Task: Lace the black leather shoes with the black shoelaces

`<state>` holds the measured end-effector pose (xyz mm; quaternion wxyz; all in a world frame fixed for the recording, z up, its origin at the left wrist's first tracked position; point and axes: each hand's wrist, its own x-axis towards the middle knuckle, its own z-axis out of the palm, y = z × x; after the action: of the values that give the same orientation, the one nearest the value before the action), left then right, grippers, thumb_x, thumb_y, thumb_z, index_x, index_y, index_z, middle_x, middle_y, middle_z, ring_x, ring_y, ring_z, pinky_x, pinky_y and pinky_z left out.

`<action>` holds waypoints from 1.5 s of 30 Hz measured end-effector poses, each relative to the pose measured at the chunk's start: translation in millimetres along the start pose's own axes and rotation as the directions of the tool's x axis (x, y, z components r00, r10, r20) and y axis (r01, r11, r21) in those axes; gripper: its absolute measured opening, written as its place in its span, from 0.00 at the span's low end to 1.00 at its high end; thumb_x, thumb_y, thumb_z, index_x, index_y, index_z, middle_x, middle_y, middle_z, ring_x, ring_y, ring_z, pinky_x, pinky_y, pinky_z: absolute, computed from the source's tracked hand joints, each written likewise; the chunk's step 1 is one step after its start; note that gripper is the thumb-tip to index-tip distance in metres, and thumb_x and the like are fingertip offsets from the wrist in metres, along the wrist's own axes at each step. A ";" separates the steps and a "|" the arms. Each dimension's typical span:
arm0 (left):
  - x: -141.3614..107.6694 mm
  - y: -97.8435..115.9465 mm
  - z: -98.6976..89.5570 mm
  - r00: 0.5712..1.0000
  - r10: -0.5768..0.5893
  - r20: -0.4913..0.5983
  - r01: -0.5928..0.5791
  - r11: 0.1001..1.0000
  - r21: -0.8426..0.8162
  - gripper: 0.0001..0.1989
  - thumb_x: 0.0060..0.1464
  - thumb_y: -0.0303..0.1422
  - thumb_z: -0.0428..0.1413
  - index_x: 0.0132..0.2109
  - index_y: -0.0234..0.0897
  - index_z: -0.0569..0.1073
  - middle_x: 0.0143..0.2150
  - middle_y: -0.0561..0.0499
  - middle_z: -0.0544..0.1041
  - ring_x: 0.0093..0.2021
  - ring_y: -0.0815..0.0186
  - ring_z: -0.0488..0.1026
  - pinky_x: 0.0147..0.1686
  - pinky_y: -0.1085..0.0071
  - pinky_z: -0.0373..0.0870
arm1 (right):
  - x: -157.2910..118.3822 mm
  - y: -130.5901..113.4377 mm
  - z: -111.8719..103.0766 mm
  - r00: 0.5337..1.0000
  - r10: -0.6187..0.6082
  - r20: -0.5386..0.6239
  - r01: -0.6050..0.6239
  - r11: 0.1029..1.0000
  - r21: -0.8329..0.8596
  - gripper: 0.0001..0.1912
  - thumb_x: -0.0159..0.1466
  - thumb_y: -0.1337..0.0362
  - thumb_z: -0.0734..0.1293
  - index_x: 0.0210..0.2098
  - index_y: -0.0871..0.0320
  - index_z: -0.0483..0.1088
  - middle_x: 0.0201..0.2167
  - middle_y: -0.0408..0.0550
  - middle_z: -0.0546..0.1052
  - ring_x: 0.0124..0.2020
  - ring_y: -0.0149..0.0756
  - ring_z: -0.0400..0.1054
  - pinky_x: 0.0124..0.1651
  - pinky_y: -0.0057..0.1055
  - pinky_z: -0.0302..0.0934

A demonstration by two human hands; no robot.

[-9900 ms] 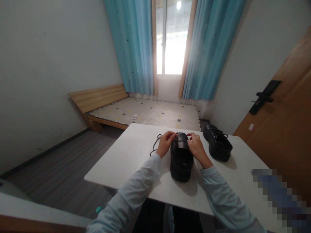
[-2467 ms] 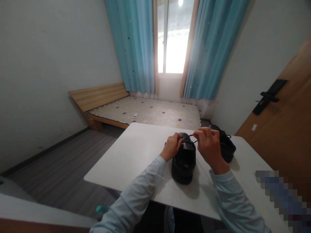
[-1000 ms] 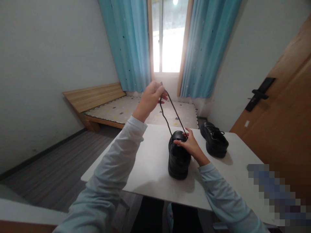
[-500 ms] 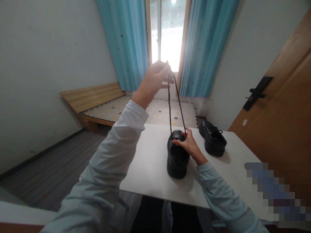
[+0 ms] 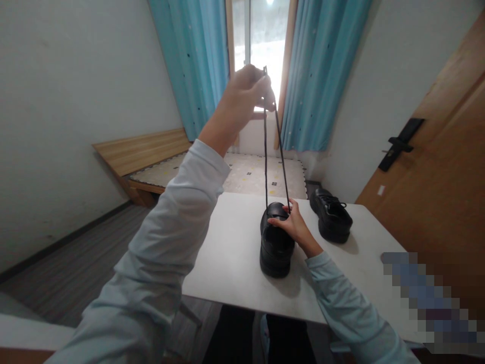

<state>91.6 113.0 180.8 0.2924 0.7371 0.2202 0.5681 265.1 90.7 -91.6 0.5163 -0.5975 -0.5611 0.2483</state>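
A black shoe (image 5: pixel 276 260) stands on the white table (image 5: pixel 223 253), its heel towards me. High above it, my left hand (image 5: pixel 248 93) pinches both ends of a dark shoelace (image 5: pixel 265 151). The two strands run down, stretched nearly straight, to the front of the shoe. My right hand (image 5: pixel 295 225) is closed on the shoe's upper near the lace holes, thumb on the near side and fingers on the far right side. A second black shoe (image 5: pixel 333 220), with its lace tied in a bow, sits farther back to the right.
At the table's right edge lies a pixelated blurred object (image 5: pixel 428 298). Behind the table is a low bed (image 5: pixel 246 172) with a wooden headboard (image 5: pixel 147 154). A wooden door (image 5: pixel 435 167) stands on the right, and blue curtains (image 5: pixel 322 76) flank the window.
My left hand has risen, drawing the shoelace strands longer above the shoe. My right hand and both shoes have stayed in place.
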 end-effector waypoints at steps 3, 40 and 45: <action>2.9 0.5 2.1 0.999 -0.028 -0.044 0.030 0.999 0.034 0.11 0.59 0.28 0.50 0.29 0.38 0.59 0.28 0.54 0.69 0.35 0.66 0.73 0.33 0.69 0.69 | 0.1 -0.9 0.4 1.000 0.014 0.002 -0.014 1.000 0.010 0.58 0.33 0.48 0.76 0.57 0.60 0.50 0.50 0.60 0.65 0.53 0.52 0.62 0.56 0.47 0.56; -3.4 -67.2 8.7 0.967 -0.220 -0.133 0.213 0.975 -0.061 0.03 0.52 0.27 0.52 0.31 0.37 0.65 0.24 0.53 0.73 0.29 0.70 0.73 0.29 0.75 0.69 | 3.0 0.6 -5.0 0.964 0.064 -0.259 0.001 0.970 0.243 0.16 0.56 0.51 0.60 0.39 0.55 0.63 0.38 0.49 0.72 0.40 0.39 0.68 0.41 0.36 0.62; -32.6 -93.5 11.9 0.949 -0.316 0.005 0.314 0.939 -0.141 0.02 0.54 0.28 0.50 0.33 0.37 0.63 0.26 0.53 0.74 0.28 0.70 0.74 0.31 0.73 0.70 | 1.1 -3.7 -7.0 0.961 -0.046 -0.271 0.075 0.993 0.095 0.11 0.55 0.54 0.62 0.32 0.54 0.62 0.37 0.48 0.70 0.42 0.41 0.65 0.50 0.41 0.59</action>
<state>95.5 157.9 91.8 0.4285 0.6650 0.2976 0.5344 270.0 88.7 -85.6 0.6256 -0.5802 -0.4901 0.1781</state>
